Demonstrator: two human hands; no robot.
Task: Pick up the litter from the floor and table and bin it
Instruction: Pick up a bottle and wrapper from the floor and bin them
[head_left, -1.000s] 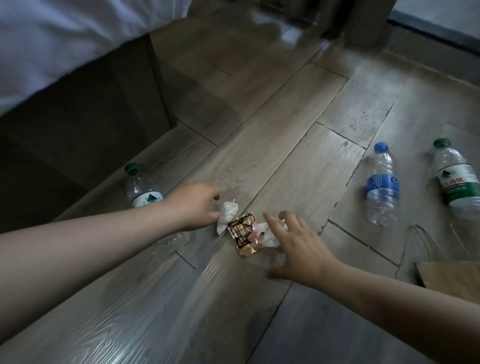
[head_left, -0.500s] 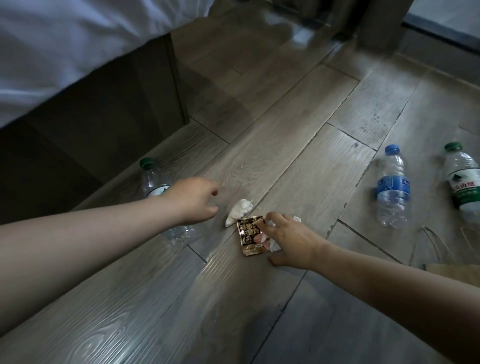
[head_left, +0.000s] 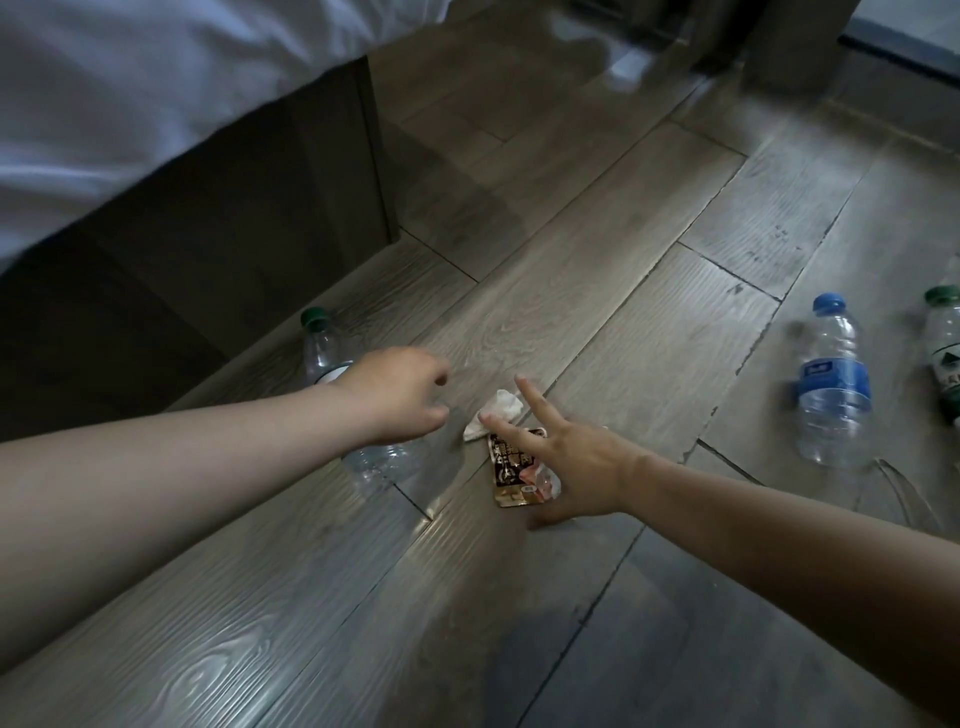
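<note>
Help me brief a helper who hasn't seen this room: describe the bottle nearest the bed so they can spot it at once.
Start at the dark bed base under the white sheet. On the floor along its foot lies a clear bottle, partly hidden behind the left hand. It is the only green-capped bottle on that side; the blue-capped bottle and the other green-capped one lie far right.

On the floor (head_left: 597, 291), a crumpled tissue (head_left: 496, 413) lies just behind a wrapper (head_left: 511, 467); one bottle (head_left: 337, 374) left, apparently two bottles (head_left: 831, 384) well right.

Two bare forearms, left hand (head_left: 400, 395) and right hand (head_left: 571, 462), seemingly no sleeves.
</note>
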